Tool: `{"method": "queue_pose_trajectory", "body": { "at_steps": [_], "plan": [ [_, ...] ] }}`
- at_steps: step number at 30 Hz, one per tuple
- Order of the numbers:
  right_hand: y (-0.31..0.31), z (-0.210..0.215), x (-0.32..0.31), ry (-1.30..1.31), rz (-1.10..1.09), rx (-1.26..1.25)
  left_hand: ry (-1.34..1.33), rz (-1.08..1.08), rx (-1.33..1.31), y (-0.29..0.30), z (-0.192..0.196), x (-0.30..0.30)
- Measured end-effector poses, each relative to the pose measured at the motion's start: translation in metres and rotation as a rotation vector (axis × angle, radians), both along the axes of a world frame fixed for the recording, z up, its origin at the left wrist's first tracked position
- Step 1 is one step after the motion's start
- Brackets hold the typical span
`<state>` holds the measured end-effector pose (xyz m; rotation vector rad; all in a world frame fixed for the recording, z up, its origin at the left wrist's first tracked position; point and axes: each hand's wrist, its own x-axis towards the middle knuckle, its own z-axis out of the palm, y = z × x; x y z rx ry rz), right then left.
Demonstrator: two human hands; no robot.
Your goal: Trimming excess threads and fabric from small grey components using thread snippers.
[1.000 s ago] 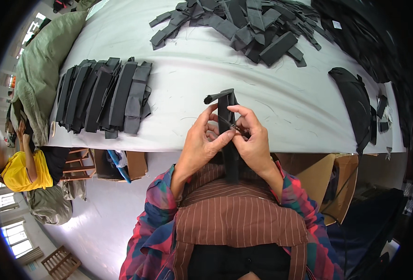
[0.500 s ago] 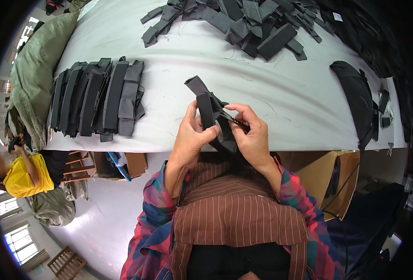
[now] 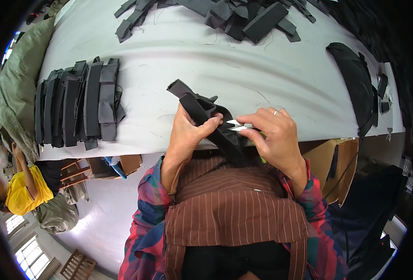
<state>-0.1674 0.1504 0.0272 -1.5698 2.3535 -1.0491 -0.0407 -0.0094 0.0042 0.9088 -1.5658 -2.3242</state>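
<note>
My left hand (image 3: pixel 187 128) is closed on a dark folded fabric strip (image 3: pixel 206 116), thumb across its front. The strip slants from upper left toward my apron, over the table's near edge. In my right hand (image 3: pixel 276 133) is a pair of thread snips (image 3: pixel 236 126), their two pale blades parted and pointing left at the strip's inner folds. The grip of the snips is mostly covered by my fingers. Whether the blades touch the fabric I cannot tell.
Several black strips lie in a neat row (image 3: pixel 75 102) at the left. A loose heap of strips (image 3: pixel 243 18) covers the far side. A black curved fabric piece (image 3: pixel 353 84) rests at the right. Cardboard boxes (image 3: pixel 330 163) stand below; a person in yellow (image 3: pixel 26 189) is at far left.
The snips have turned so their blades show, pointing left. My right hand has shifted right and rolled over. My left hand keeps its hold on the strip, which tilts more. The view has shifted slightly.
</note>
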Motion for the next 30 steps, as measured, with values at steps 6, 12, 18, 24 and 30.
{"method": "queue_pose_trajectory", "body": {
  "at_steps": [6,12,18,24,30],
  "plan": [
    [0.011,-0.006,-0.001,0.172,0.004,0.098,0.035,-0.013,0.056,0.006,0.008,-0.001],
    [0.016,-0.003,0.003,0.220,0.000,0.121,0.069,-0.034,-0.009,0.014,0.007,0.000],
    [0.017,-0.006,0.003,0.285,0.019,0.133,0.045,-0.048,-0.117,0.020,0.005,-0.005],
    [0.019,-0.008,0.004,0.308,0.018,0.135,0.005,-0.070,-0.169,0.022,0.010,-0.008],
    [0.020,-0.009,0.004,0.262,0.006,0.137,0.007,-0.065,-0.186,0.025,0.011,-0.009]
  ]
}}
